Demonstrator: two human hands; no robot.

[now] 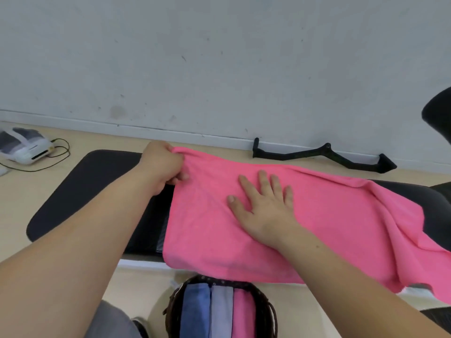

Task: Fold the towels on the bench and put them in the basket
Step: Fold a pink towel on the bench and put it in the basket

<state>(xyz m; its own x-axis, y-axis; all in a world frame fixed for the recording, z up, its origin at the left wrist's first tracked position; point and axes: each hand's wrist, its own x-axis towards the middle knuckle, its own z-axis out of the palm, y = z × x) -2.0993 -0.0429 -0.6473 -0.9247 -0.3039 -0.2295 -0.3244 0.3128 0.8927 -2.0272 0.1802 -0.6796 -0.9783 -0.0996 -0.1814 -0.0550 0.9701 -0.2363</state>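
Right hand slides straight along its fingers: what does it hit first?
The right hand only meets more pink towel up to its far edge; beyond, likely floor, then the black bar by the wall. Depth unclear.

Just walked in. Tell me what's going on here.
A person is folding a pink towel on the black bench. The left hand grips the towel's far left corner, while the right hand presses flat on its middle. Its right end lies rumpled. The basket on the floor already holds three folded towels.
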